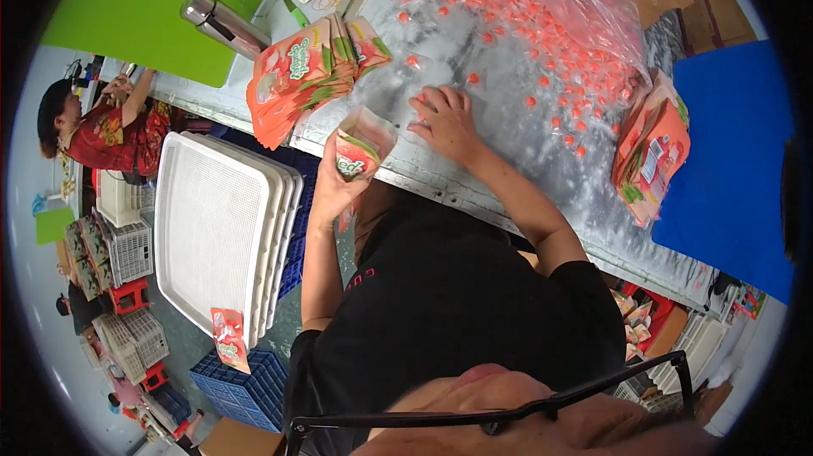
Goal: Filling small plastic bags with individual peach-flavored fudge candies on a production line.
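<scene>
My left hand (333,189) is closed round a red and white pouch (354,158), held upright at the table's near edge with its mouth gaping upward. My right hand (449,124) rests on the metal table (415,172) with fingers curled. A bit of red, apparently a small wrapped candy (425,102), shows at its fingertips. Beyond it spreads a heap of red wrapped candies (542,54), partly under a clear plastic bag (597,20). Flat pouches (292,75) lie stacked beyond my left hand. More pouches (652,155) lie at the table's right side.
White mesh trays (216,227) are stacked at my left, one pouch (229,339) on their edge. Blue crates (241,384) stand below. A steel flask (222,24) stands by a green board (152,11). At right is a blue board (724,160). A co-worker (118,134) is at far left.
</scene>
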`<action>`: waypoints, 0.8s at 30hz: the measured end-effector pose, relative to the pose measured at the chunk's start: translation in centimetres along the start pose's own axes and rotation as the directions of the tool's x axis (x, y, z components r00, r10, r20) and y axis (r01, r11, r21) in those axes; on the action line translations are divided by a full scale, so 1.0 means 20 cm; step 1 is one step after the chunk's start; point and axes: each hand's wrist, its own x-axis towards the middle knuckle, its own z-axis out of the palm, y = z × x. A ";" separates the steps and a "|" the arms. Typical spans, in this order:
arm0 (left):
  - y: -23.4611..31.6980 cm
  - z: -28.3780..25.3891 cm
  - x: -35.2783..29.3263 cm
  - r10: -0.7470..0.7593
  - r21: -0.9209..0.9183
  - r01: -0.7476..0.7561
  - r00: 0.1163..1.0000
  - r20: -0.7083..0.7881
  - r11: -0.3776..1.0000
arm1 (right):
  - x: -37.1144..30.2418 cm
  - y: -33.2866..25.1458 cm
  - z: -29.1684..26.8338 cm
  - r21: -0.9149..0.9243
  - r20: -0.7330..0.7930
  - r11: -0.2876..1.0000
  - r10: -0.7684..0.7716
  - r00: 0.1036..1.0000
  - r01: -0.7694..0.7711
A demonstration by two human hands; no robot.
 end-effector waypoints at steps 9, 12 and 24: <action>-0.03 0.08 0.06 0.146 0.364 -0.147 0.989 0.032 0.920 | -0.04 0.12 0.10 0.296 -0.236 0.952 -0.009 0.972 0.081; -0.01 0.14 0.11 0.234 0.430 -0.239 0.970 0.067 0.870 | 0.02 0.12 0.06 0.817 -0.089 0.520 0.543 0.835 -0.251; 0.03 0.33 0.14 0.340 0.434 -0.352 0.934 0.109 0.829 | 0.11 -0.18 -0.28 0.985 0.165 -0.126 0.498 0.851 -0.118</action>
